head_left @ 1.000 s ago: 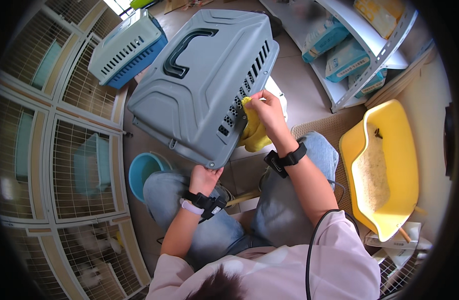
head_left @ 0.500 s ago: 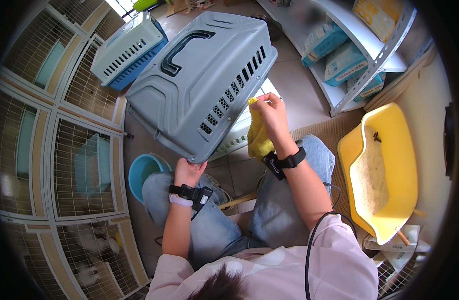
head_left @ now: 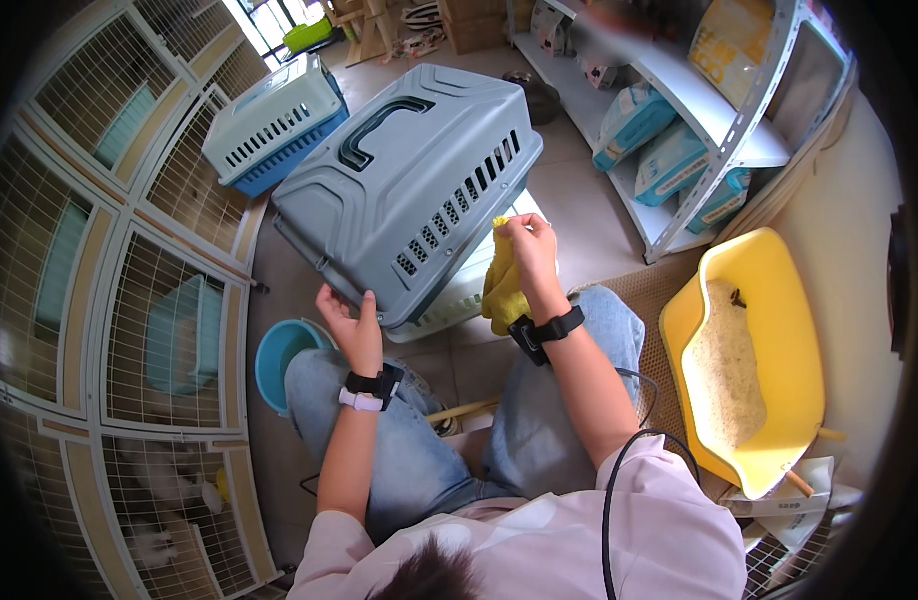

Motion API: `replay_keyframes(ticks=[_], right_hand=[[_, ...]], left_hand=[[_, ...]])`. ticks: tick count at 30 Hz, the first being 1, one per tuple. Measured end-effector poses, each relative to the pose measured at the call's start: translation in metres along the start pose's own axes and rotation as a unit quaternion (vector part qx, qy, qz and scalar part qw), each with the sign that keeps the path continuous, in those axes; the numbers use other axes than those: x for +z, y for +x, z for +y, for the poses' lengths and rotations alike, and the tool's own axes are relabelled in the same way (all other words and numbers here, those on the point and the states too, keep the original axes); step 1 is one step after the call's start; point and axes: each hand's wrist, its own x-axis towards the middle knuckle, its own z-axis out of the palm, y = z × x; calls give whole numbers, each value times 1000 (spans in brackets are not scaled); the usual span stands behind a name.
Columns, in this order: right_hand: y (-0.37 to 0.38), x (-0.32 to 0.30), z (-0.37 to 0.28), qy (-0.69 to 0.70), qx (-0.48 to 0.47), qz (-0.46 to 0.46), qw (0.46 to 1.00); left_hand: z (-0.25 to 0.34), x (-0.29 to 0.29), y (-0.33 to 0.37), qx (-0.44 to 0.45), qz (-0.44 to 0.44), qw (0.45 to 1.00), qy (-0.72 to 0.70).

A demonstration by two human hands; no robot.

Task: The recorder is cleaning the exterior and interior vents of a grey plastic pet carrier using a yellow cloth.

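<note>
A grey plastic pet carrier top (head_left: 409, 170) with a dark handle sits tilted in front of me, over a white slotted plastic piece (head_left: 459, 295). My left hand (head_left: 354, 325) grips its near corner, thumb on the edge and fingers to the left; part of the grip is hidden. In my right hand (head_left: 532, 250), a yellow cloth (head_left: 503, 285) is pinched near its top and hangs down beside the carrier's slotted right side.
Barred cages (head_left: 174, 330) line the left. A blue bucket (head_left: 284, 365) stands by my left knee, and a white-and-blue carrier (head_left: 277, 120) farther off. On the right are a yellow litter box (head_left: 794, 350) and a metal shelf (head_left: 724, 125) with packages.
The carrier top has come down onto the white piece. My left hand has shifted from beneath its corner to the edge, and my right hand with the cloth has moved slightly lower.
</note>
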Motion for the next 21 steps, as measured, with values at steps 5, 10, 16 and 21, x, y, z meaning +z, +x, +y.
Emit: replay_keyframes(ticks=[5, 10, 16, 21], right_hand=[[0, -3, -4, 10, 2, 6, 1000], [3, -7, -2, 17, 3, 2, 1000], [3, -6, -6, 40, 10, 4, 999], [4, -7, -5, 61, 4, 10, 998]], left_hand=[[-3, -2, 8, -24, -32, 998, 54], [1, -8, 22, -37, -43, 997, 49], [-2, -10, 21, -47, -32, 995, 82], [1, -7, 16, -34, -16, 996, 78]])
